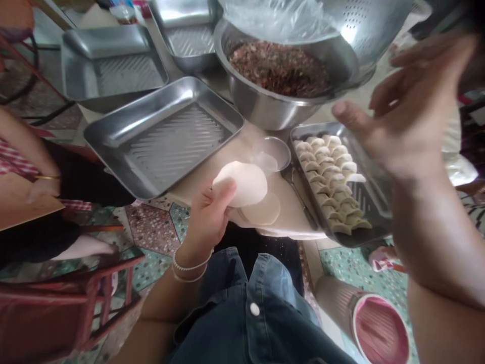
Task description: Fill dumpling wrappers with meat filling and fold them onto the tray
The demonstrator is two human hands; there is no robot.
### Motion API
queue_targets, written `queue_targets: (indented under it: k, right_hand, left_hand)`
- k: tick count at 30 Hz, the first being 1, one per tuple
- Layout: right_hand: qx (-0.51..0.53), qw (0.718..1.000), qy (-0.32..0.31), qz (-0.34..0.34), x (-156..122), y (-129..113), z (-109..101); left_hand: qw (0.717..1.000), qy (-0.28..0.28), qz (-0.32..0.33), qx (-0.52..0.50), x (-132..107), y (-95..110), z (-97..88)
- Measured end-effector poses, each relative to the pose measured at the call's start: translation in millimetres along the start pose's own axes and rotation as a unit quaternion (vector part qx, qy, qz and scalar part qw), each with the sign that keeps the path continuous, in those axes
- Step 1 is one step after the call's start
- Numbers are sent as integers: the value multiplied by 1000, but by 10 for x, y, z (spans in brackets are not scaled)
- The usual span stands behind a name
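Observation:
My left hand (210,210) pinches a round white dumpling wrapper (246,184) between thumb and fingers, over the near edge of the table. More wrappers (267,211) lie on the table just below it. My right hand (407,108) is raised at the right with thumb and fingers apart, blurred, and nothing shows in it. Beneath it, a metal tray (379,202) carries rows of folded dumplings (329,177). A small clear bowl (282,146) with something whitish inside sits behind the held wrapper. Beyond that stands a large steel bowl (261,103) of minced filling (280,65).
A thin-handled metal utensil (301,197) lies beside the dumpling tray. Shallow metal trays (162,146) stand at the left and back. Plastic film (280,20) and a colander (356,25) are over the steel bowl. A pink-lined bin (381,328), a red chair (76,303) and another person's arm (26,141) flank me.

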State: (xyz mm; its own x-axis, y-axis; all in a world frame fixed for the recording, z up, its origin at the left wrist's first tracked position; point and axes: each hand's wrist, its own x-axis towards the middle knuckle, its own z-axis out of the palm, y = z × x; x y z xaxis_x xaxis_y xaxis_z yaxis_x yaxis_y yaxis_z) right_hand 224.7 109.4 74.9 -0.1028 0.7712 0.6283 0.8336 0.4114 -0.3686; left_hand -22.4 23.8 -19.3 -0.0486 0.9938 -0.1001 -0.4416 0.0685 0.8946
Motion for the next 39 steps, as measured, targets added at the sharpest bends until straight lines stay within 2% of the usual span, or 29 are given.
queue_targets:
  k: [4, 9, 12, 16, 18, 22, 26, 29, 34, 39]
  right_hand:
    - [-31, 995, -95, 19, 317, 227, 133]
    - [-107, 982, -153, -39, 561, 125, 234]
    - [-122, 983, -131, -49, 671, 59, 221]
    - [-133, 988, -55, -53, 776, 73, 210]
    - [-134, 988, -56, -55, 798, 107, 247]
    - [-115, 988, -98, -45, 776, 125, 372]
    - [-79, 990, -118, -12, 757, 64, 477]
    - [-50, 993, -104, 22, 772, 14, 503]
    - [26, 994, -69, 82, 770, -37, 443]
    - [136, 982, -49, 124, 732, -50, 390]
  left_hand:
    - [995, -8, -64, -81, 56, 99, -44]
    - [982, -54, -134, -126, 40, 186, -71]
    - [975, -80, -141, -153, 11, 216, -57]
    - [951, -51, -186, -241, -19, 273, -18]
    - [936, -39, -208, -282, -25, 300, 0]
    - [918, -35, -227, -323, -25, 315, 7]
    - [916, -36, -226, -328, -28, 298, -8]
    - [916, -46, -225, -329, -34, 286, -8]
    - [913, -59, -224, -336, -43, 275, 2]
    - [916, -62, -228, -326, -42, 288, 15]
